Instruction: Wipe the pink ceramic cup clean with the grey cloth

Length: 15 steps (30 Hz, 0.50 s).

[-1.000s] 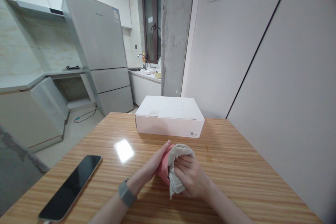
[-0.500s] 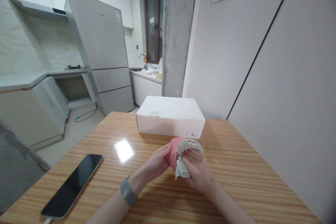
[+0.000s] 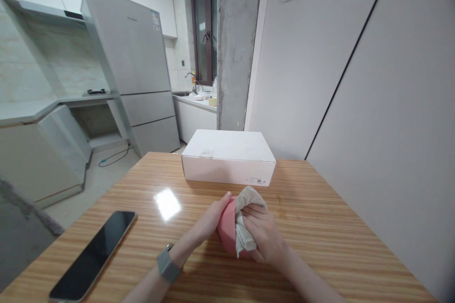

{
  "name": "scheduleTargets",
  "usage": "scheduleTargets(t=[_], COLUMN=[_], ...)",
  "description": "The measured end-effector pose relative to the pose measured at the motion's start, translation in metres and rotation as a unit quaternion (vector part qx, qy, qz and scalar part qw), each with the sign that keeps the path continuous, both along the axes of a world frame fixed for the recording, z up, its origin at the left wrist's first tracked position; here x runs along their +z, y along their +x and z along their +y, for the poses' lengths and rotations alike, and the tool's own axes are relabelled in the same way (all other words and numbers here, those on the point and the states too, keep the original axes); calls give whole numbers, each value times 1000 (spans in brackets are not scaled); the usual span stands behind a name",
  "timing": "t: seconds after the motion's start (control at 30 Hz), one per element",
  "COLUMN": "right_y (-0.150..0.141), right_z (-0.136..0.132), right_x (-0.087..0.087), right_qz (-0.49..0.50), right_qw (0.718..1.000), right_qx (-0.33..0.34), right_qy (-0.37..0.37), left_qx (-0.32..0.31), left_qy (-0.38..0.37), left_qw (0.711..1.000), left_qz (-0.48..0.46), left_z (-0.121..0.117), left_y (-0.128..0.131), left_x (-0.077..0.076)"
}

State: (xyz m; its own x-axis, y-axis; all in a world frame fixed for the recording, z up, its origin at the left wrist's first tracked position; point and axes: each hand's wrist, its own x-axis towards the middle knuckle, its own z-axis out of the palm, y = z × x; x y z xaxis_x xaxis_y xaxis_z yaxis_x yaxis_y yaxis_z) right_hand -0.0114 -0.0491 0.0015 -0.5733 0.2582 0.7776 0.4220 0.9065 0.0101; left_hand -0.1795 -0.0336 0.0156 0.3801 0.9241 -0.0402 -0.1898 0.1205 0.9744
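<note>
A pink bowl point(image 3: 227, 225) is held tilted above the wooden table, its opening turned to the right. My left hand point(image 3: 210, 220) grips it from the left side, thumb near the upper rim; the other fingers are hidden behind it. A watch with a grey band is on that wrist. My right hand point(image 3: 262, 229) presses a pale grey-beige cloth point(image 3: 245, 234) into the bowl's opening, and part of the cloth drapes over the rim. The inside of the bowl is covered by the cloth and hand.
Beyond my hands a white box point(image 3: 229, 156) lies on the wooden table point(image 3: 320, 236). A black phone point(image 3: 94, 255) lies at the left, its cable end at the frame's bottom. A fridge point(image 3: 128, 47), counters and a sink stand behind.
The bowl has turned, with more of its pink outer side showing, and sits slightly lower and left. Both hands have shifted with it, the right still pressing the cloth.
</note>
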Motion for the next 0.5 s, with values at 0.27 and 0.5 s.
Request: scheduleTargets(t=[0.27, 0.5], right_y=[3, 18], right_z=[5, 9], right_x=[10, 14], right_qz=[-35, 19], right_qw=[999, 997], right_qx=[-15, -72], right_qy=[-16, -24], left_qx=[50, -76], left_qy=[-55, -99], left_qw=[997, 977], left_qz=[-34, -174], left_z=[3, -10], left_y=[1, 11], left_x=[-11, -8])
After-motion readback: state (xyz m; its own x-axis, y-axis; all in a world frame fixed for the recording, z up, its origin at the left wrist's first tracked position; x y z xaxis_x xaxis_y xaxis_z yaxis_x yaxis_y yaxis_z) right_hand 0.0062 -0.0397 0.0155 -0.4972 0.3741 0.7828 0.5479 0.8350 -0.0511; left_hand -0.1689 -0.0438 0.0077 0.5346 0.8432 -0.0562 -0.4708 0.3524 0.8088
